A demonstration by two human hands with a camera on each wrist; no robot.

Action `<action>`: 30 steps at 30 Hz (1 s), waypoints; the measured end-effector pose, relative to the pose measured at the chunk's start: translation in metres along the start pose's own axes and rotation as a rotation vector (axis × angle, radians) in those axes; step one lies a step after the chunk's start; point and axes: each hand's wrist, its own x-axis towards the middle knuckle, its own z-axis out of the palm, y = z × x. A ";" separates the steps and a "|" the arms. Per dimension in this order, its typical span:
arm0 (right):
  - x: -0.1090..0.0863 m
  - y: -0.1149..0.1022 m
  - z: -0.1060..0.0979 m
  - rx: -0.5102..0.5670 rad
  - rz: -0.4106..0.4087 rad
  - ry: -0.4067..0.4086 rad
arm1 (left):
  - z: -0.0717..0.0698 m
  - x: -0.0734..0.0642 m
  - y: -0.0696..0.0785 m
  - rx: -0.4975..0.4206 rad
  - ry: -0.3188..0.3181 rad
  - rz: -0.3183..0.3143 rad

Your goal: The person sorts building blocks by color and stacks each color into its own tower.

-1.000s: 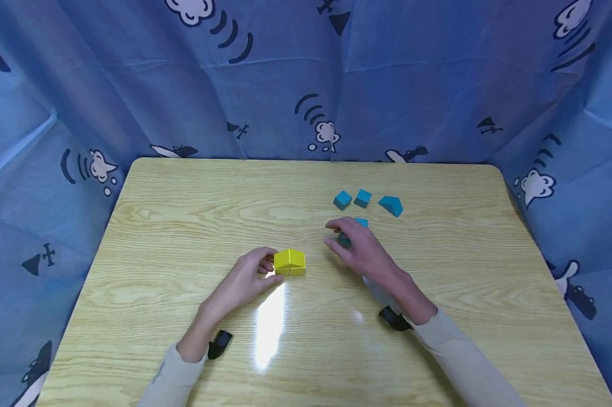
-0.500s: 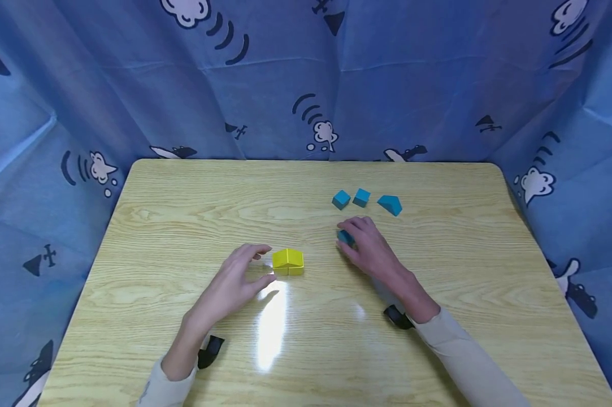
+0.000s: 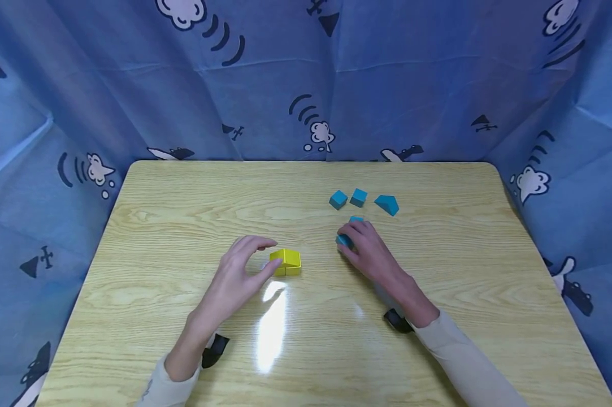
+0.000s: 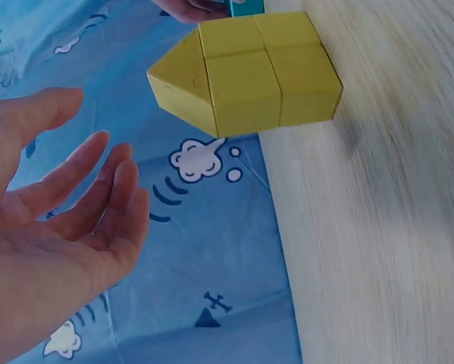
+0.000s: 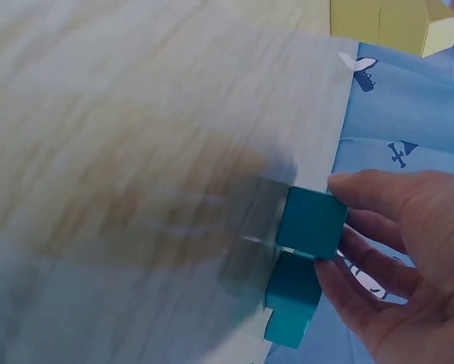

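A small yellow block house [image 3: 291, 260] stands upright on the table, several cubes topped by a triangular roof block [image 4: 183, 74]. Just left of it, my left hand [image 3: 236, 280] holds nothing, its fingers spread and lightly bent; the thumb overlaps the house in the head view, but the left wrist view shows a gap. Over to the right, my right hand [image 3: 370, 251] pinches a blue cube [image 5: 312, 222] between thumb and fingertips. Another blue cube [image 5: 293, 282] sits right by the held one, mostly hidden behind the hand in the head view.
Farther back on the wooden table [image 3: 209, 198] lie two blue cubes, a left one [image 3: 338, 199] and a right one [image 3: 359, 197], with a blue triangular block [image 3: 387, 204] beside them. A patterned blue curtain [image 3: 265, 79] hangs behind the table's back edge.
My left hand has drawn back from the yellow house and risen slightly, fingers spread wider. The right hand has moved right and closed its thumb and fingers on the blue cube.
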 end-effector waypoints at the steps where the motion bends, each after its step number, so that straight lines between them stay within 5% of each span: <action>1: -0.001 0.000 0.000 0.001 0.001 0.001 | 0.001 0.001 0.001 -0.004 0.006 0.009; 17: -0.012 0.004 -0.006 0.137 0.055 -0.031 | 0.022 0.011 0.022 -0.088 0.005 0.072; 30: -0.023 0.010 -0.007 0.269 0.124 -0.092 | 0.041 0.018 0.033 -0.134 -0.058 0.136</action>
